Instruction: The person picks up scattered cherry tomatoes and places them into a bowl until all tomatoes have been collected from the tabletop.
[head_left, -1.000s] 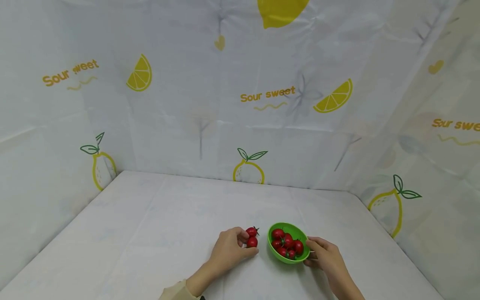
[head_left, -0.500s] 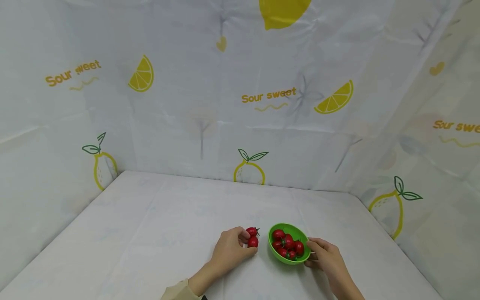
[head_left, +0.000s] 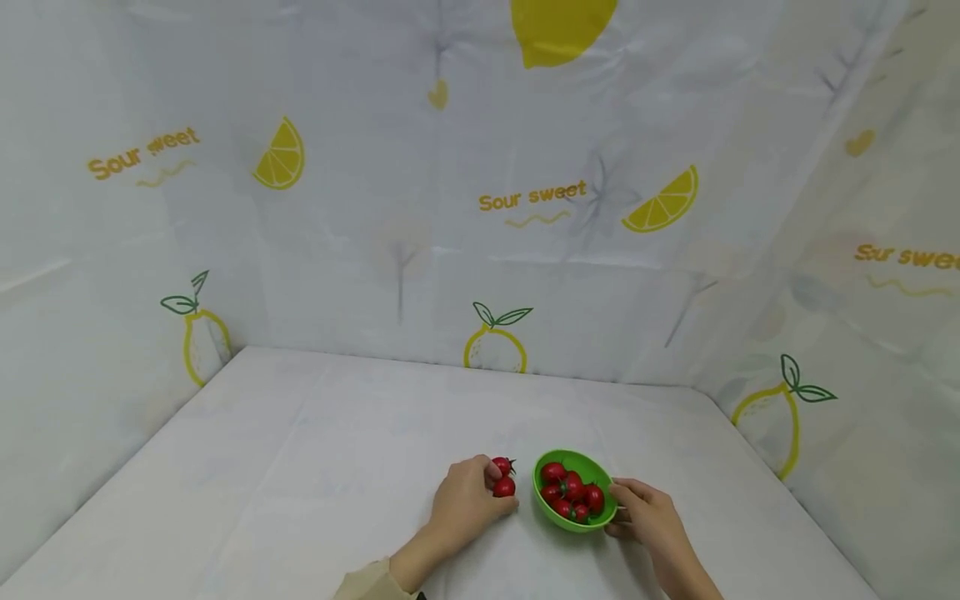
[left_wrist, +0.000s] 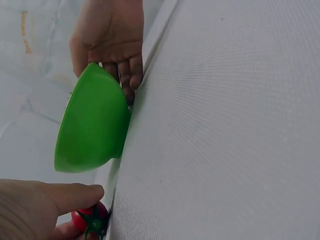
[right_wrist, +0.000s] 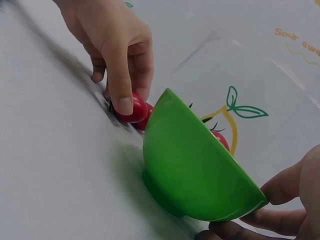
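Note:
Two red cherry tomatoes lie on the white-covered table, one behind the other. My left hand (head_left: 467,504) pinches the nearer cherry tomato (head_left: 505,487) between thumb and fingers; its green stem end faces the left wrist view. Just beyond it, the farther cherry tomato (head_left: 500,465) sits close to the fingertips. To their right stands a green bowl (head_left: 591,468) holding several cherry tomatoes (head_left: 573,485). My right hand (head_left: 654,521) grips the bowl's right rim, thumb at the edge and fingers beneath. In the right wrist view the bowl's wall (right_wrist: 185,165) hides most of its contents.
A white cloth covers the tabletop (head_left: 360,433). White sheets (head_left: 360,208) printed with lemons and "Sour sweet" lettering rise at the back and on both sides of the table.
My left hand has shifted slightly to the right, its fingers closer around the nearer cherry tomato. The right hand and bowl hold their place; the head view has tilted a little.

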